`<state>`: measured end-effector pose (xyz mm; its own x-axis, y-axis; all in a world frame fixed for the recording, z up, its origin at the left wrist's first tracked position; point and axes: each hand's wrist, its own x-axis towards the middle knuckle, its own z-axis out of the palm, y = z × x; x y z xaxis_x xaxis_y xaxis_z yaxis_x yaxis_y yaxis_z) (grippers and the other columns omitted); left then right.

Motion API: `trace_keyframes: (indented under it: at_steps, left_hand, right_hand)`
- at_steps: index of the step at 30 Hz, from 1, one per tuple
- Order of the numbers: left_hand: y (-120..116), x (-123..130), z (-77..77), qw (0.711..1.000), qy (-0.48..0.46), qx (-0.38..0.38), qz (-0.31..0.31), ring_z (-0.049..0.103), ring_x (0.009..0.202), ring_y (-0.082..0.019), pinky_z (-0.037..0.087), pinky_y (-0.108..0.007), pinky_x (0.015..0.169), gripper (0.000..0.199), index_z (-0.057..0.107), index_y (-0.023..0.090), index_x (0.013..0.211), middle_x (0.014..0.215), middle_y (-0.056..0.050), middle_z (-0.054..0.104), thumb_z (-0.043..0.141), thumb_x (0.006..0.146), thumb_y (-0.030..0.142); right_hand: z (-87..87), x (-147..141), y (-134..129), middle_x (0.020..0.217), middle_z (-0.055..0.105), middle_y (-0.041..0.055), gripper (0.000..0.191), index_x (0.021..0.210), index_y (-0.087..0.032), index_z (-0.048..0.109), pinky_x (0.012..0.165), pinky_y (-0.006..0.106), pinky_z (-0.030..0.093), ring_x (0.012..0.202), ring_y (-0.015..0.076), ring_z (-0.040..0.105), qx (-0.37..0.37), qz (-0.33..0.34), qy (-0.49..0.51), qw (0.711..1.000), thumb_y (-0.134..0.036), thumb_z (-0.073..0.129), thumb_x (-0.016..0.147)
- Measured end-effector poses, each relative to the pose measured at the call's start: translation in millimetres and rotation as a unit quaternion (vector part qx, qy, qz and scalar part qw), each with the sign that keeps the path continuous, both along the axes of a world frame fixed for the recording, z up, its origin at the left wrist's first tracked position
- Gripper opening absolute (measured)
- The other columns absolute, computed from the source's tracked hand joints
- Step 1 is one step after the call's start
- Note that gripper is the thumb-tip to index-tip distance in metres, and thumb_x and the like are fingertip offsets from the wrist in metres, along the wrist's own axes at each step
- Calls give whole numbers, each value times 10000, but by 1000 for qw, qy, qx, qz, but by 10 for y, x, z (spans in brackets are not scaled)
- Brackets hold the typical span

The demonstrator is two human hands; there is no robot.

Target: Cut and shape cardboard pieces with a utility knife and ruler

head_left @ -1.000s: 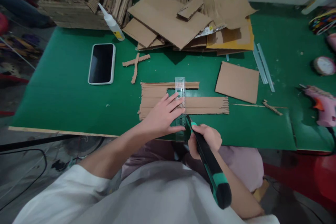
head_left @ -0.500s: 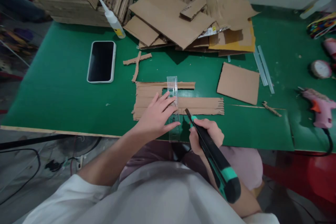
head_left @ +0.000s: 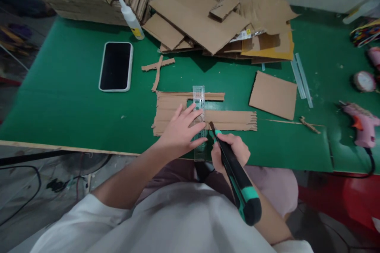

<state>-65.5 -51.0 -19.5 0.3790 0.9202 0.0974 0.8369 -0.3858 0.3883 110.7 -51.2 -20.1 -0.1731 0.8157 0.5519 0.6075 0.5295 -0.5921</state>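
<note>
My left hand (head_left: pixel 181 129) lies flat with fingers spread, pressing a clear plastic ruler (head_left: pixel 198 92) across a notched piece of brown cardboard (head_left: pixel 233 118). The ruler stands crosswise to the strip, and part of it is hidden under my fingers. In my right hand (head_left: pixel 239 149) is a black and green utility knife (head_left: pixel 237 182), its handle pointing back toward my body. The knife's blade end is at the lower part of the cardboard, just right of the ruler. Whether the blade has gone into the cardboard I cannot tell.
A phone (head_left: pixel 116 66) and a glue bottle (head_left: pixel 130 17) are at the left. Cardboard sheets (head_left: pixel 196 16) are piled at the back. To the right lie a square cardboard piece (head_left: pixel 273 95), clear glue sticks (head_left: pixel 300 77) and a pink glue gun (head_left: pixel 363 122). Crossed cardboard strips (head_left: pixel 158 66) lie behind the work.
My right hand has moved slightly left with the utility knife, bringing its blade end closer to the ruler and the cardboard's edge. The whole view has shifted a little; my left hand keeps its hold-down.
</note>
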Motion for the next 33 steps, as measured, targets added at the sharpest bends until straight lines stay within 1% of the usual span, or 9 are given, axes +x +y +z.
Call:
trace_keyframes:
  at_steps: [6,9,11,15,21,24,28,33]
  left_hand:
    - [-2,2,-4,1000,-1,4,0,282,1340,-384,203,-634,1062,349,608,171,1096,1348,-158,462,501,876,420]
    - [-4,1,-11,1000,0,6,-2,283,1339,-386,201,-632,1063,347,611,172,1102,1350,-160,459,500,877,411]
    - [-5,1,-19,1000,0,11,-2,285,1338,-386,202,-632,1062,346,612,175,1106,1348,-161,460,504,874,408]
    - [-2,4,-31,1000,0,17,2,294,1333,-388,202,-640,1056,348,618,179,1097,1343,-158,468,510,869,419]
    - [-6,2,-31,1000,-6,22,-2,289,1338,-380,216,-631,1054,339,614,176,1108,1339,-160,474,513,873,398]
    - [-10,0,-38,1000,-13,26,-4,290,1339,-373,219,-626,1054,327,615,178,1106,1334,-160,480,519,871,383]
    - [-9,7,-42,999,-12,33,2,301,1334,-371,224,-622,1053,323,624,177,1088,1323,-159,490,518,871,392]
    - [-12,22,-25,999,-3,34,1,305,1330,-376,218,-622,1054,333,620,173,1092,1322,-160,491,511,877,402]
  right_hand:
    - [6,-29,-10,653,616,-19,186,911,-242,591,513,234,442,518,133,572,13,-10,-38,999,-227,550,730]
    - [-3,-28,-22,654,623,-11,169,887,-247,587,514,243,433,523,143,572,-6,-24,-84,996,-246,550,723]
    - [1,-30,-18,663,628,-5,157,873,-244,582,516,240,432,519,140,569,-14,-23,-94,995,-241,547,720]
    - [36,-46,17,651,627,-13,155,875,-221,579,512,216,439,478,115,551,-4,12,-80,997,-225,532,728]
    - [19,-62,-9,647,627,-8,151,868,-221,568,515,225,454,497,128,570,26,-9,-70,997,-215,531,721]
    - [-9,-67,-23,631,617,-8,175,887,-215,567,505,225,454,483,126,565,43,9,-69,997,-212,531,715]
    - [-6,-73,-15,616,601,-7,177,880,-188,563,496,214,453,478,115,560,60,29,-43,997,-166,529,707]
    - [-5,-61,-32,624,603,-2,169,869,-180,568,494,223,464,488,121,564,67,25,-47,996,-162,534,705]
